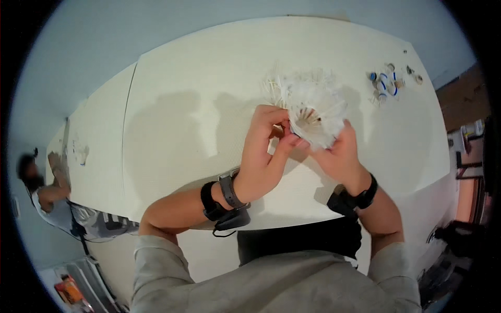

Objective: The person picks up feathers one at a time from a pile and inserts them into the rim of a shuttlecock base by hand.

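Observation:
Both hands are raised over the white table, holding a white, frilly, cone-like bundle of thin strips (pixel 326 130) with a hollow in its middle; its exact kind I cannot make out. My left hand (pixel 265 154) pinches at the lower left edge of the bundle, thumb and fingers close together. Around its lower right side curl the fingers of my right hand (pixel 336 159), partly hidden behind it. Just beyond the bundle lies a loose heap of similar white thin strips (pixel 274 86), partly covered by it.
Small round pieces with blue bands (pixel 383 83) lie at the table's far right. A seam (pixel 125 104) divides the white tabletop (pixel 177 68) on the left. Another person (pixel 49 193) sits at the far left by a small white pile (pixel 81 153). Dark furniture (pixel 451 245) stands at the right.

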The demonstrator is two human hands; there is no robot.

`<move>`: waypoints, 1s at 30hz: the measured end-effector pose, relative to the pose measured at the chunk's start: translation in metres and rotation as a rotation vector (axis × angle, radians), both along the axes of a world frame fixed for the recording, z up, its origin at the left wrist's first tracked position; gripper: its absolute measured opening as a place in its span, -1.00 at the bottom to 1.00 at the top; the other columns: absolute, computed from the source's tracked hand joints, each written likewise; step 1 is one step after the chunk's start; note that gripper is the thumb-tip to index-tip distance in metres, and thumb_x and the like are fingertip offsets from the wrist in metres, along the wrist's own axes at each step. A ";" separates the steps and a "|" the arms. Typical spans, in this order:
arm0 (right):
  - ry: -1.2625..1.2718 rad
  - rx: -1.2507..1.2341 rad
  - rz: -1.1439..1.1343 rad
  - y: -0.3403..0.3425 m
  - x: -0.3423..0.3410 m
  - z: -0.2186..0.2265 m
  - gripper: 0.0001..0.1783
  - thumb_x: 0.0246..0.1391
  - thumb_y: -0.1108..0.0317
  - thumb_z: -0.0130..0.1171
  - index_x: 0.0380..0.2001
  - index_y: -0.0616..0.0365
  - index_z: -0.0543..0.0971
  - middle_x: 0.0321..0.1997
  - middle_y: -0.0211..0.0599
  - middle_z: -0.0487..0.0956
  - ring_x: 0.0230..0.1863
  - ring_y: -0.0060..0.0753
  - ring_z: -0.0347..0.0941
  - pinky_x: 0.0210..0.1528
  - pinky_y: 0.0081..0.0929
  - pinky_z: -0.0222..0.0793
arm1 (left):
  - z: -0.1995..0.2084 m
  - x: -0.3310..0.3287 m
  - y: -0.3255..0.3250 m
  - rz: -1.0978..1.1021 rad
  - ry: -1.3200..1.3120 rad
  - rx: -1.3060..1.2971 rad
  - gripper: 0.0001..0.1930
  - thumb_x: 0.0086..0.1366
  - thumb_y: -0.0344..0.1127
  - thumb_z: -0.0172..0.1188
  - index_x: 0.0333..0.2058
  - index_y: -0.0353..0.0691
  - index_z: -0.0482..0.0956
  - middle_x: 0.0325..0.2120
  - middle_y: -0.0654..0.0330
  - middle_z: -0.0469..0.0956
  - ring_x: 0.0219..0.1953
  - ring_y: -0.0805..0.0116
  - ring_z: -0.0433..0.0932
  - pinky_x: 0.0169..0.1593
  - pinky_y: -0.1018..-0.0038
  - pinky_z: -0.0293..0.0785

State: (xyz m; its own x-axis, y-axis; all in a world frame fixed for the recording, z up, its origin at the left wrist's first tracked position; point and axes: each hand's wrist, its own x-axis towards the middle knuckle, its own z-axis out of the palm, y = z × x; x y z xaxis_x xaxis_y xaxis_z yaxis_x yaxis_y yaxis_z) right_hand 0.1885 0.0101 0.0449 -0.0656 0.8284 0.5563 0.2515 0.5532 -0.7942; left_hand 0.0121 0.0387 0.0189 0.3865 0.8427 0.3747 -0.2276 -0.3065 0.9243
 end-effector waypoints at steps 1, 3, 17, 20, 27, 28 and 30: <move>0.007 -0.075 0.017 0.001 0.005 -0.006 -0.51 -0.06 0.38 0.40 0.00 0.24 0.57 0.00 -0.11 0.59 -0.04 -0.25 0.53 0.01 -0.36 0.41 | 0.000 -0.001 0.003 0.057 0.065 0.145 -0.67 0.34 -0.54 0.08 0.07 -0.31 0.39 -0.07 0.13 0.45 -0.23 0.39 0.44 -0.20 0.49 0.41; -0.052 -0.112 -0.001 0.004 0.017 -0.010 -0.51 -0.04 0.41 0.37 0.01 0.23 0.57 -0.01 -0.13 0.61 -0.09 -0.27 0.55 0.00 -0.37 0.43 | 0.010 -0.002 0.016 0.089 0.133 0.289 -0.74 0.30 -0.53 0.14 -0.03 -0.32 0.49 -0.11 0.12 0.50 -0.26 0.38 0.46 -0.23 0.48 0.42; -0.230 -0.035 0.014 0.019 0.031 -0.010 -0.59 -0.01 0.53 0.34 -0.03 0.13 0.64 -0.33 -0.32 0.56 -0.39 -0.46 0.43 -0.35 -0.53 0.36 | 0.080 -0.023 0.035 0.094 0.567 0.182 -0.79 0.25 -0.34 0.35 -0.21 -0.35 0.68 -0.37 0.25 0.67 -0.35 0.55 0.58 -0.36 0.63 0.50; -0.231 -0.053 0.015 0.019 0.030 -0.010 -0.61 -0.01 0.52 0.34 -0.04 0.10 0.66 -0.35 -0.35 0.55 -0.41 -0.48 0.39 -0.38 -0.55 0.33 | 0.081 -0.027 0.033 0.118 0.599 0.193 -0.83 0.26 -0.35 0.34 -0.26 -0.33 0.69 -0.36 0.24 0.68 -0.34 0.54 0.59 -0.35 0.63 0.50; -0.219 -0.104 0.024 0.019 0.031 -0.011 -0.60 0.02 0.51 0.32 -0.01 0.09 0.65 -0.36 -0.36 0.55 -0.41 -0.51 0.41 -0.39 -0.58 0.33 | 0.084 -0.031 0.037 0.142 0.645 0.330 -0.89 0.24 -0.36 0.36 -0.32 -0.27 0.71 -0.36 0.25 0.70 -0.33 0.52 0.62 -0.37 0.61 0.54; -0.219 -0.108 0.027 0.020 0.032 -0.011 -0.60 0.02 0.51 0.32 -0.01 0.09 0.65 -0.36 -0.36 0.55 -0.41 -0.51 0.41 -0.39 -0.58 0.33 | 0.084 -0.031 0.038 0.165 0.650 0.384 -0.90 0.24 -0.37 0.36 -0.33 -0.27 0.71 -0.38 0.26 0.70 -0.36 0.54 0.62 -0.39 0.62 0.54; -0.243 -0.108 0.032 0.020 0.035 -0.012 -0.60 0.02 0.51 0.32 -0.01 0.10 0.64 -0.37 -0.36 0.55 -0.40 -0.51 0.42 -0.38 -0.57 0.33 | 0.082 -0.031 0.039 0.188 0.656 0.435 -0.91 0.23 -0.38 0.36 -0.34 -0.27 0.71 -0.40 0.27 0.70 -0.40 0.55 0.61 -0.42 0.63 0.54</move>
